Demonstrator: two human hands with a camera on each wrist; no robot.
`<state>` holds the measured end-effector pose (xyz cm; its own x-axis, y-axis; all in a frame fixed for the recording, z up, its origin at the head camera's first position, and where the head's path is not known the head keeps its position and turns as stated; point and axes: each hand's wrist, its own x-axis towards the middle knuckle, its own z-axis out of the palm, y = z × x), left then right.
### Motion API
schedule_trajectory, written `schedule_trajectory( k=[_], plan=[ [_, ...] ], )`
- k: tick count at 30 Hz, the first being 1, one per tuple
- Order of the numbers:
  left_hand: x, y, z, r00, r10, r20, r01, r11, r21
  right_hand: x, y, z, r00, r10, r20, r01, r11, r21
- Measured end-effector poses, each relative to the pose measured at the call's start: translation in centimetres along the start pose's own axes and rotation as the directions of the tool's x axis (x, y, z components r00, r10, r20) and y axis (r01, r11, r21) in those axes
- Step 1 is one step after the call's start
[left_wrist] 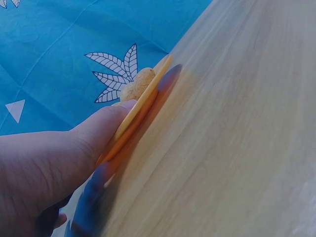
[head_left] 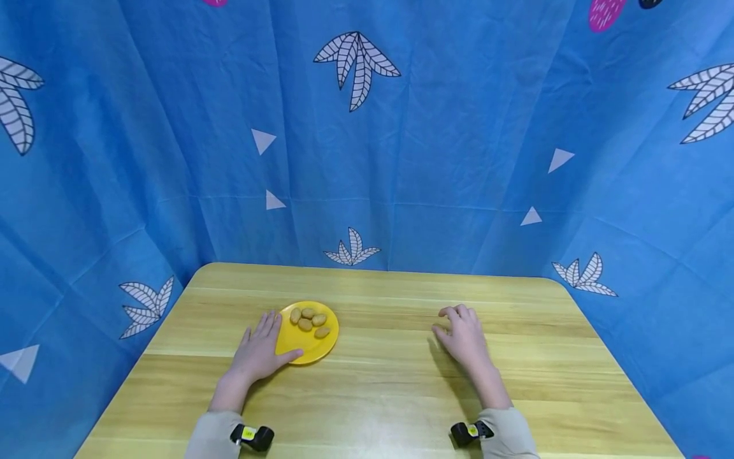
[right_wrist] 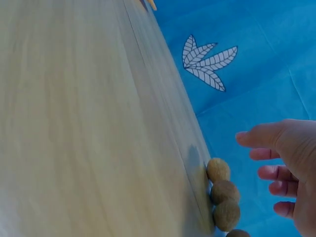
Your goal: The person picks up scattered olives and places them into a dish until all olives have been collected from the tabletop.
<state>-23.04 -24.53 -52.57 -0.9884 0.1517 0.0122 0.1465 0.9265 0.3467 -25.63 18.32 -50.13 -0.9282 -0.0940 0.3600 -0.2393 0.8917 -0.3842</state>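
On the left half of the table lies a round yellow plate [head_left: 321, 356] holding several tan, oval nuts [head_left: 322, 333] that look like walnuts. My left hand [head_left: 260, 354] rests against the plate's left side, its fingers spread straight and its thumb over the near rim. The left wrist view shows that thumb on the rim of the plate [left_wrist: 121, 129], close to the nuts [left_wrist: 144, 79]. To the right of the plate, my right hand [head_left: 464, 338] hovers over the table with loosely bent fingers, holding nothing. Several round brown nuts [right_wrist: 226, 215] sit near it in the right wrist view; the head view does not show them.
The wooden table [head_left: 367, 408] has rounded far corners. A blue patterned curtain [head_left: 436, 159] hangs behind it and along both sides. A small black camera is strapped to each wrist.
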Motion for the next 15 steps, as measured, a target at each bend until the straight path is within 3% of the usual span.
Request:
schedule_trajectory(
  k=[15],
  plan=[
    [-0.1,0.2,-0.3,1.0,-0.002,0.003,0.002,1.0,-0.013,0.2,1.2,0.1,0.992,0.053,0.113,-0.048,0.998,-0.05]
  ],
)
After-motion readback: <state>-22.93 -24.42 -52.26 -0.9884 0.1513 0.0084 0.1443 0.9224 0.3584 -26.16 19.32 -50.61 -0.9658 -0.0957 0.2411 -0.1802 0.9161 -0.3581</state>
